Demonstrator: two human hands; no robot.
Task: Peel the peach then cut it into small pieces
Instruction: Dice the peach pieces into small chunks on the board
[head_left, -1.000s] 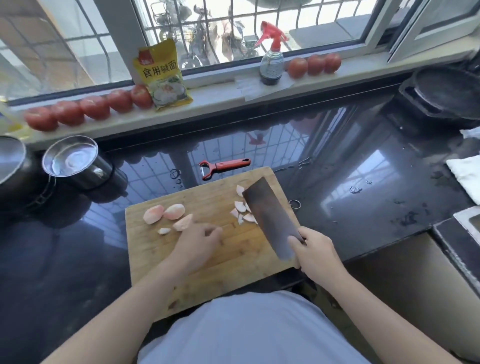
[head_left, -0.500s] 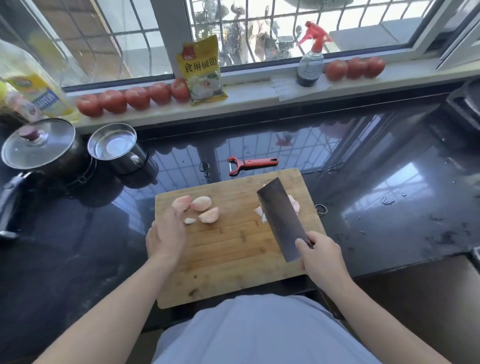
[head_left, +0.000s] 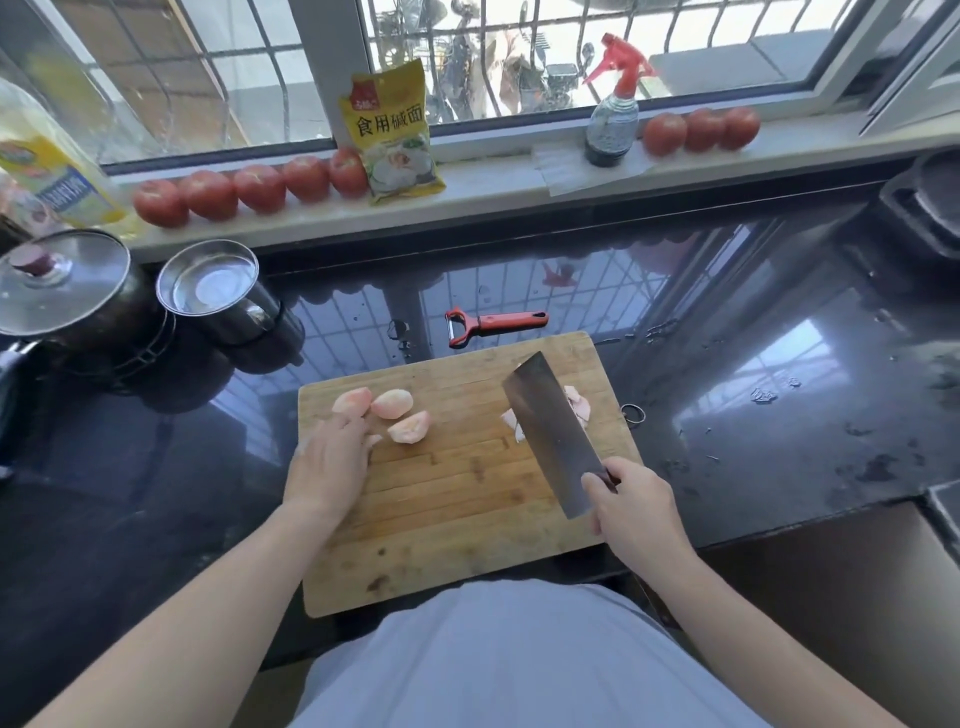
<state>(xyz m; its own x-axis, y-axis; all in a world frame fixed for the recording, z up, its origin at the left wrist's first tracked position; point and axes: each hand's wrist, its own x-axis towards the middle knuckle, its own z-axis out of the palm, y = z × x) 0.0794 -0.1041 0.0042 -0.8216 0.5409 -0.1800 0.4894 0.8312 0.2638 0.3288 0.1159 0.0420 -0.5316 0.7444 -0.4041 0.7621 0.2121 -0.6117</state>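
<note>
Daylit kitchen counter under a barred window

A glossy black countertop (head_left: 779, 415) mirrors the window grille (head_left: 260, 62); beyond the fingers, a pale windowsill (head_left: 493, 179) carries rows of tomatoes (head_left: 249, 189), a yellow packet (head_left: 389, 130) and a red-topped spray bottle (head_left: 613, 109).

Daylight, strong, entering through the window (head_left: 519, 62) at the far side; outdoor scene behind the bars washed out and pale. Black counter (head_left: 779, 415) acts like a mirror: window grid reflected in it as bright blue-white patches, strongest glare at right. Steel pot lid (head_left: 57, 283) and cup (head_left: 208, 278) throw white highlights. Cutting board (head_left: 457, 493) evenly lit, only soft shadows. Cleaver (head_left: 550, 431) blade dull grey, faint sheen. Wide-angle bowing: sill curves, bottle (head_left: 52, 166) at left edge stretched and smeared. Overall slightly soft, forearms near bottom edge blurred
</note>
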